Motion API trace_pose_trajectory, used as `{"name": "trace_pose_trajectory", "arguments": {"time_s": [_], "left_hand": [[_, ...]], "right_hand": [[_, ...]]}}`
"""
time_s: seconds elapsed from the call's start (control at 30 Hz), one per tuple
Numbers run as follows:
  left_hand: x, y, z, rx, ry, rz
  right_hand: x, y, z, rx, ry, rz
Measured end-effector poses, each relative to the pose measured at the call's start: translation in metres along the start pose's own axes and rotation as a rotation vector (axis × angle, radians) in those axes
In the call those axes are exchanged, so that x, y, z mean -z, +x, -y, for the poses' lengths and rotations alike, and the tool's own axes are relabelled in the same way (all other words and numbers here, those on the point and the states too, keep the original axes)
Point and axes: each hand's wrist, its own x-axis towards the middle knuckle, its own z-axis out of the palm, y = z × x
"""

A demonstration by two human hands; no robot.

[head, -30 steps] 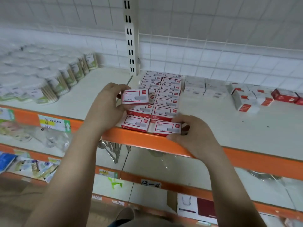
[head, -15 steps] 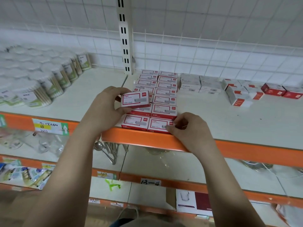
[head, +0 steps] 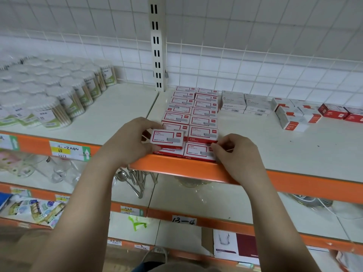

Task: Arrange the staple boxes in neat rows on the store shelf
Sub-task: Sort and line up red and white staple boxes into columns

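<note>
Red-and-white staple boxes (head: 204, 111) lie in two columns that run from the orange front edge (head: 196, 168) of the white shelf back to the wire grid. My left hand (head: 127, 143) grips one staple box (head: 167, 137) by its left end, holding it flat just over the front-left boxes of the stack. My right hand (head: 235, 154) has curled fingers and pinches the right end of the front-right box (head: 197, 152) at the shelf edge. Grey-white staple boxes (head: 243, 104) and loose red-and-white ones (head: 292, 119) lie further right.
Tubs of cotton swabs (head: 55, 104) fill the left part of the shelf. A slotted upright post (head: 156, 46) stands behind the stack. Red boxes (head: 334, 111) sit at the far right. On the shelf below hang spoons (head: 133, 183) beside glassware (head: 59, 171).
My left hand has brought its box down and nearer the front-left of the stack. My right hand has shifted from gripping the front-right box's front to pinching its right end.
</note>
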Motion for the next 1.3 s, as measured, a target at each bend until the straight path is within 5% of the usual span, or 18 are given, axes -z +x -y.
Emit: {"name": "trace_pose_trajectory", "arguments": {"time_s": [0.67,0.87,1.3], "left_hand": [[0.014,0.015,0.003,-0.001,-0.069,0.156],[0.006,0.031,-0.014,-0.248,0.1,0.058],[-0.07,0.048,-0.114,-0.483,0.032,0.199]], "right_hand": [[-0.004,-0.017,0.004,-0.105,0.027,-0.2],[-0.005,-0.038,0.002,-0.14,-0.027,-0.316],[0.079,-0.084,-0.074,-0.342,-0.119,-0.331]]}}
